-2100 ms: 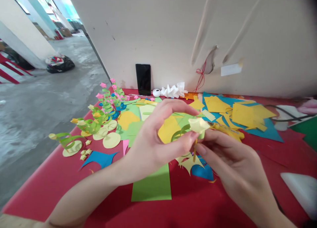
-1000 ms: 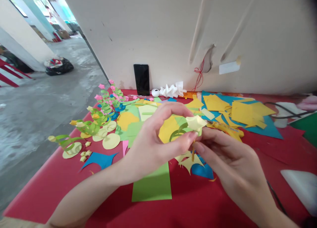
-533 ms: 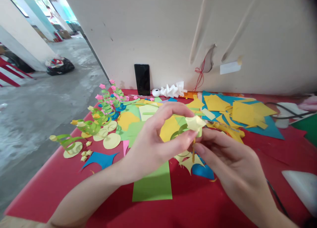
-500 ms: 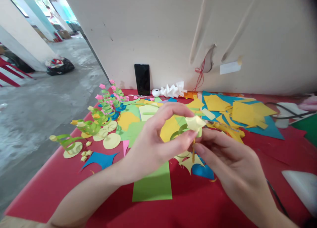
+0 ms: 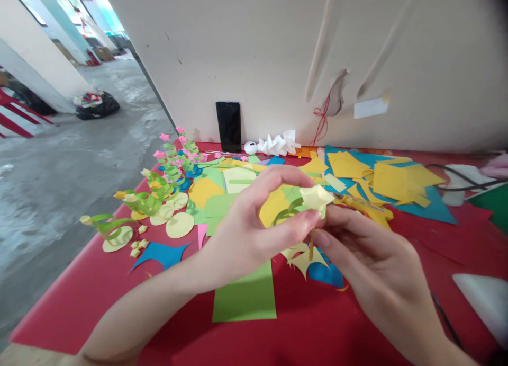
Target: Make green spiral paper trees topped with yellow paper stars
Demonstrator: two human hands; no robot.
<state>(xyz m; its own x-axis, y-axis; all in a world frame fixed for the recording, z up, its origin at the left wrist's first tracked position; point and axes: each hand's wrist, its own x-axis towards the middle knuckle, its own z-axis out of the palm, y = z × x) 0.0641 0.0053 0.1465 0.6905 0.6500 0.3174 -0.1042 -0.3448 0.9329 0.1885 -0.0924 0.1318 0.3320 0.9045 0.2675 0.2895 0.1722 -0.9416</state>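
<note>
Both my hands meet above the red table (image 5: 119, 297), pinching a small pale yellow folded paper star (image 5: 316, 197). My left hand (image 5: 246, 233) curls round it, forefinger arched over the top and thumb pressing from below. My right hand (image 5: 373, 270) pinches the star's lower edge with thumb and fingers. A green paper curl (image 5: 286, 213) hangs beneath the star, between my hands. A pale yellow cut-out scrap (image 5: 302, 257) and a blue scrap (image 5: 323, 273) lie right under them.
A green paper strip (image 5: 246, 297) lies in front of me. Green spiral paper trees (image 5: 143, 202) on pale yellow discs stand at the left. Yellow and blue sheets (image 5: 389, 186) lie at the right. A black phone (image 5: 229, 126) leans on the wall beside white folded paper (image 5: 275, 143).
My hands stay together on the star, with only small shifts of the fingers. The view has moved slightly.
</note>
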